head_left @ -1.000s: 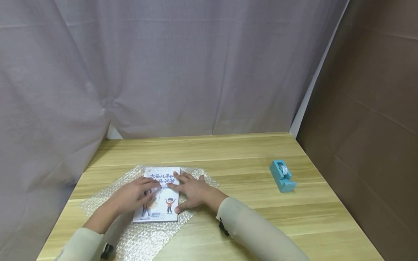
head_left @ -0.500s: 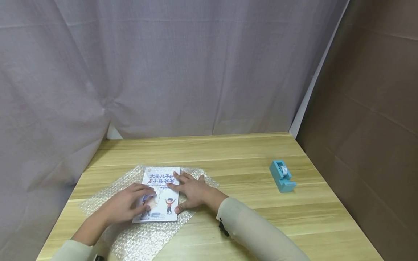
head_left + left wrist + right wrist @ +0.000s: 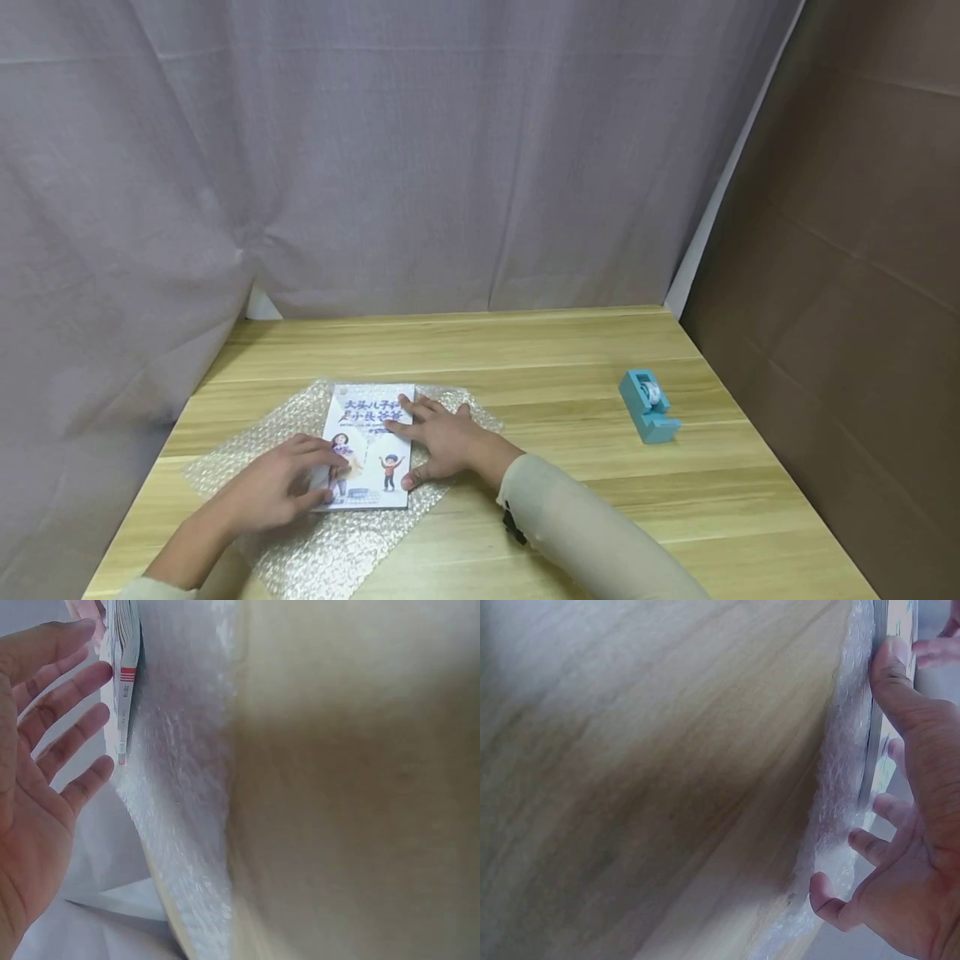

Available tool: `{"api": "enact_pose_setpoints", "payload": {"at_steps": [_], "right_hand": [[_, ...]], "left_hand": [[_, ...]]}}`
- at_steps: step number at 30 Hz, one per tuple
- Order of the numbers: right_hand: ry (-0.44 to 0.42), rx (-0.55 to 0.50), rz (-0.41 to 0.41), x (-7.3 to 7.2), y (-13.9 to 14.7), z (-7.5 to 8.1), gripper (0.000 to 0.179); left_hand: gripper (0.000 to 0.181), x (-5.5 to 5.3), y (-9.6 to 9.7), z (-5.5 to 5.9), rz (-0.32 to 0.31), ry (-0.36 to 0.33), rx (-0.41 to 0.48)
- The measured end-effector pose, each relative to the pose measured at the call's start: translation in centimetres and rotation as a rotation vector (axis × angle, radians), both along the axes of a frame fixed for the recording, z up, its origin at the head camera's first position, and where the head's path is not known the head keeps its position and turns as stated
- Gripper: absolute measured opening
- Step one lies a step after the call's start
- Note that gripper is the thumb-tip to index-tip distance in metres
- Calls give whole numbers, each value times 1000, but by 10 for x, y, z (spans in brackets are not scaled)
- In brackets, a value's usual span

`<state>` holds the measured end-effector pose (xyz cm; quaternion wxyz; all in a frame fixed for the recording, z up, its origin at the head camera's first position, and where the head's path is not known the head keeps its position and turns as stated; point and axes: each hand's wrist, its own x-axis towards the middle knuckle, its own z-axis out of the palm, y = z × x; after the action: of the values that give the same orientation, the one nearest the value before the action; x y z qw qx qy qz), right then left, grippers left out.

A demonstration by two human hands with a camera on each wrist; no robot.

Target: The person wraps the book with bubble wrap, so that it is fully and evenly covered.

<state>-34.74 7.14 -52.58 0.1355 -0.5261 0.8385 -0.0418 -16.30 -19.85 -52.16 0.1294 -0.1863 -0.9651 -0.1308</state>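
Observation:
A white paperback book (image 3: pixel 371 454) with blue lettering and cartoon figures lies face up on a sheet of bubble wrap (image 3: pixel 330 546). My right hand (image 3: pixel 446 440) rests spread over its right side, with the thumb at the right edge, also seen in the right wrist view beside the book's edge (image 3: pixel 872 750). My left hand (image 3: pixel 273 487) is at the lower left of the cover, fingers loosely bent. In the left wrist view its fingers are spread beside the spine (image 3: pixel 125 701); whether they touch it I cannot tell.
A blue tape dispenser (image 3: pixel 649 407) with a roll of tape stands at the right on the wooden table (image 3: pixel 555 367). Grey cloth (image 3: pixel 375 167) hangs behind and to the left. A brown panel (image 3: pixel 847 275) borders the right side.
My left hand has slid from the middle of the cover toward its lower left edge, uncovering the title and a cartoon figure. The right hand and the book have stayed in place.

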Motion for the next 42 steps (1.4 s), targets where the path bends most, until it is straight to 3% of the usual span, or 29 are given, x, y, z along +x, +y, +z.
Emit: {"api": "enact_pose_setpoints", "payload": {"at_steps": [4, 11, 14, 19, 28, 35, 38, 42], "right_hand": [[-2, -4, 0, -1, 1, 1, 105], [0, -10, -3, -1, 1, -1, 105], [-2, -10, -1, 0, 1, -1, 105], [-3, -18, 2, 0, 1, -2, 105], [-1, -21, 1, 1, 1, -1, 105], [-6, -21, 1, 3, 1, -2, 105], [-4, -20, -2, 3, 1, -2, 105], [-2, -20, -2, 3, 1, -1, 105]], "left_hand": [[40, 7, 2, 3, 0, -15, 29], [34, 17, 2, 1, -42, 76, 48], [35, 21, 2, -1, -67, 57, 99], [40, 28, 3, -3, -118, -39, 184], [44, 36, 2, -3, -218, -227, 223], [43, 46, 2, 3, -155, -527, 307], [48, 48, 3, 5, -182, -551, 309], [53, 53, 7, 5, -256, -494, 280]]}}
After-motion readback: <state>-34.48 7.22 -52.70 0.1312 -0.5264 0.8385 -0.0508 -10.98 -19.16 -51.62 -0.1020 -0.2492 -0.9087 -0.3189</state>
